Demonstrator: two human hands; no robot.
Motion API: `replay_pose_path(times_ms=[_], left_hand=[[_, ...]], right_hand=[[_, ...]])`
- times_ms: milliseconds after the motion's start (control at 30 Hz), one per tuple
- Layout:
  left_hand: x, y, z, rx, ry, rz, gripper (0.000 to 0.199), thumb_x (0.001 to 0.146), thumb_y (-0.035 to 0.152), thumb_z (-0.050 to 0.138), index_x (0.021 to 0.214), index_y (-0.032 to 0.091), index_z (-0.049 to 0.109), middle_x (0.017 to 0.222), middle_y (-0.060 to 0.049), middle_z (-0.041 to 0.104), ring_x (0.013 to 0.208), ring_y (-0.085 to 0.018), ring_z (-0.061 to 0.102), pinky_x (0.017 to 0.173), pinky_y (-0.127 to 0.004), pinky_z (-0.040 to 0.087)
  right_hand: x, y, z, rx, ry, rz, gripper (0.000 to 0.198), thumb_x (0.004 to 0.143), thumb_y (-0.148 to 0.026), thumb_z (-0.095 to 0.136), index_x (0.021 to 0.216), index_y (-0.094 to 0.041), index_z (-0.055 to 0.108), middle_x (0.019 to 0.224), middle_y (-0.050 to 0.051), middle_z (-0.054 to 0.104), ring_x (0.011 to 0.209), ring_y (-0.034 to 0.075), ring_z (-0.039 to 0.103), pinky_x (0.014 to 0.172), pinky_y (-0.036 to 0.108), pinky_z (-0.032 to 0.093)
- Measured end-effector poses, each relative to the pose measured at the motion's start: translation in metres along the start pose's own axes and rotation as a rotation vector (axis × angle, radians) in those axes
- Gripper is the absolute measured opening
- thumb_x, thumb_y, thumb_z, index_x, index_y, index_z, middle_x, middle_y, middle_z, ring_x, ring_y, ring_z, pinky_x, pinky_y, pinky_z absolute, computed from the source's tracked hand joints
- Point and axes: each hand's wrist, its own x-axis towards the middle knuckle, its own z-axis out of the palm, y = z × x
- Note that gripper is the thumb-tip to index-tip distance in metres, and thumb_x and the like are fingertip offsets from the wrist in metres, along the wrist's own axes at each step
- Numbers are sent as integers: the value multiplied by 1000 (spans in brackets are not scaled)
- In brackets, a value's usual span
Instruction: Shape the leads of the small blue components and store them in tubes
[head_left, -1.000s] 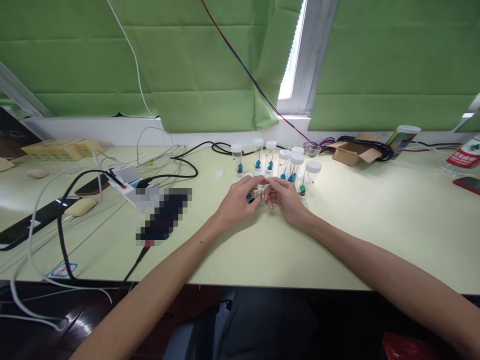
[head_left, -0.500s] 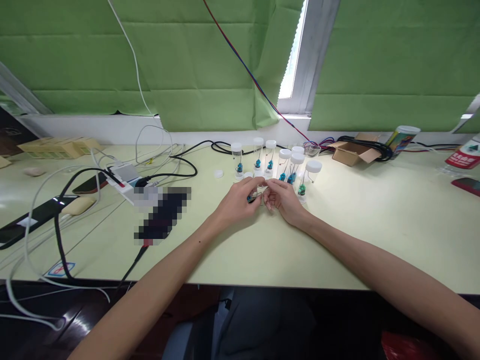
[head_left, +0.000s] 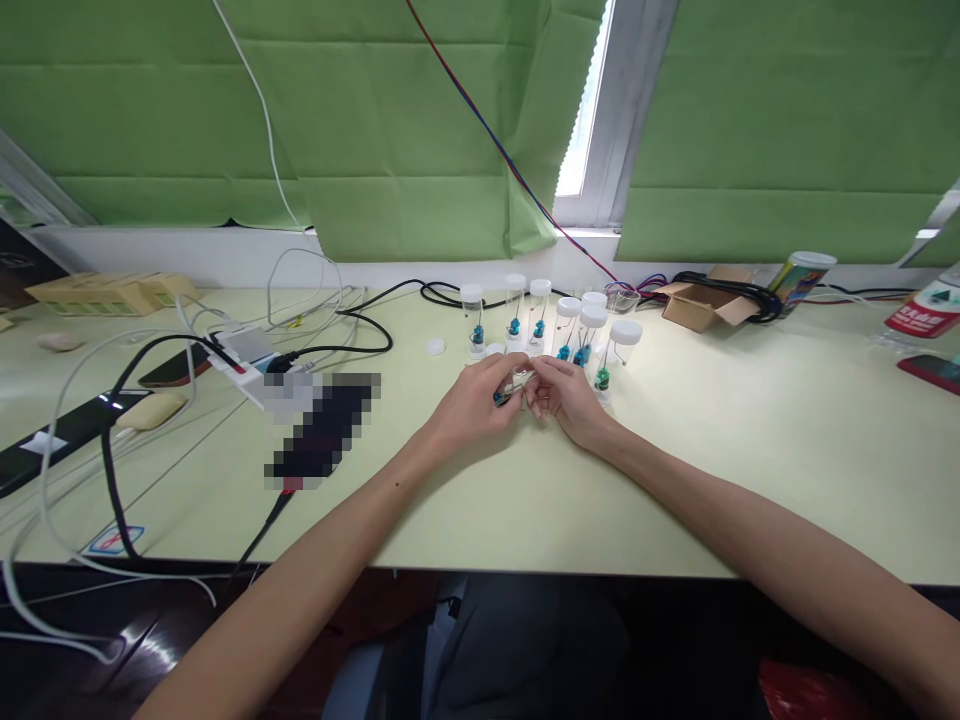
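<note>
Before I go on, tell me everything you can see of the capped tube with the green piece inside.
The capped tube is clear, plastic or glass by its look, with a broad white cap on top. Inside, a green piece sits low beneath a thin wire. It stands upright on the pale table, rightmost of the tubes, close beyond the right hand; whether they touch is unclear.

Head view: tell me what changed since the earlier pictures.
Nothing was visibly taken up or let go; the scene only slid slightly left in frame. The left hand still holds what looks like a clear tube, the right hand at it; the capped tubes and white lid stayed put.
</note>
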Motion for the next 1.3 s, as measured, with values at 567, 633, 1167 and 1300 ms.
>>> replay_pose_path(times_ms=[567,633,1167,1300], left_hand=[[0,-1,0,7,-7,-11,37,84,14,57,120,23,62,99,-4,69,76,-15,60,69,-29,48],[0,-1,0,12,-11,-12,36,84,15,56,119,22,62,99,-4,69,76,-15,60,69,-29,48],[1,2,-2,19,-33,-15,31,84,14,55,112,22,64,96,-4,70,78,-15,62,73,-29,48],[1,4,-3,25,-46,-13,28,84,15,55,109,22,65,91,-4,69,75,-16,61,70,-28,47]], right_hand=[[-1,-3,2,-36,4,-6,37,77,-52,74,82,-17,64,54,-1,62,42,11,52,38,21,40],[-1,-2,2,-42,6,-5,37,77,-53,74,82,-17,63,54,-1,62,41,11,52,38,21,40],[0,4,-3,-139,-16,-44,37,82,-56,69,84,-19,62,56,-2,63,42,10,52,38,20,40],[-1,3,-2,-160,-11,-42,40,80,-58,70,81,-19,61,55,-2,62,40,10,51,37,21,40]])
